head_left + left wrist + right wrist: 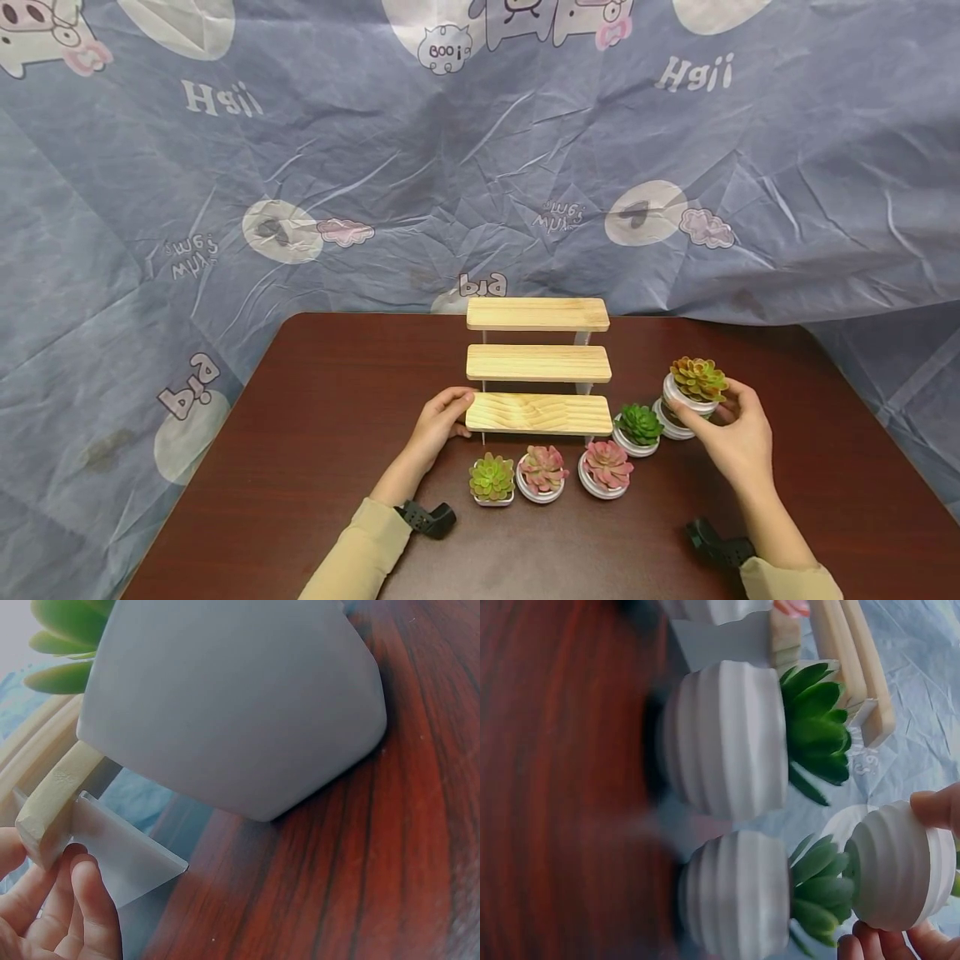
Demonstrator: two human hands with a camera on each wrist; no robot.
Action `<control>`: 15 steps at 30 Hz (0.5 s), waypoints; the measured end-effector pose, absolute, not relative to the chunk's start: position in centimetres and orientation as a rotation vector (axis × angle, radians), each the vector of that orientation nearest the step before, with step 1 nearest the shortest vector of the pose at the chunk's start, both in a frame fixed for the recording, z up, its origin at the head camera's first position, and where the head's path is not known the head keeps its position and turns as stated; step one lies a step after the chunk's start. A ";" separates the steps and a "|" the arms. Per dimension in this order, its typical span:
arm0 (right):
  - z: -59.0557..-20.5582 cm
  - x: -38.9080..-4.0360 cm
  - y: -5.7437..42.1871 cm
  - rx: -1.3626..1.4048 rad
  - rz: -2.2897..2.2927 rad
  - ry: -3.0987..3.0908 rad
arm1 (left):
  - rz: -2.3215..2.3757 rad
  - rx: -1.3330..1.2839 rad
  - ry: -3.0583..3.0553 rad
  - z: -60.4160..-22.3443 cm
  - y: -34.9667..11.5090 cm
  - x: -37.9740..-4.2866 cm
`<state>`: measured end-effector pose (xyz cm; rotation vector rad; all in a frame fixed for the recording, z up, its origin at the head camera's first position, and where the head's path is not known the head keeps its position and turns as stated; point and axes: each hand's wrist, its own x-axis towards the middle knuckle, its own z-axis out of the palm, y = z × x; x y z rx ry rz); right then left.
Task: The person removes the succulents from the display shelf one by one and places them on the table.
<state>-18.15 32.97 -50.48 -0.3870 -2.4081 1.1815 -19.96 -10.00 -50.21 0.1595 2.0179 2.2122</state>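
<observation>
A three-step wooden display shelf (537, 414) stands mid-table, and my left hand (435, 423) pinches the left end of its lowest board. In the left wrist view, fingers and thumb close on that board's corner (54, 799), beside a clear side panel (127, 851). My right hand (741, 435) grips an orange-green potted succulent (697, 380), its white ribbed pot (894, 866) raised off the table. Directly below it, another potted succulent (739, 896) sits upright, mostly hidden in the head view. To its left stands a dark green potted succulent (639, 425).
In front of the shelf stand a light green succulent in an angular white pot (492, 479) and two pink potted succulents, one left (543, 471) and one right (607, 467). A printed blue cloth (420, 167) hangs behind the brown table (337, 392).
</observation>
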 end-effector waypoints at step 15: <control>-50.4 -16.3 33.7 -0.485 1.346 -2.283 | 2.211 0.171 2.036 -50.3 -10.0 -20.0</control>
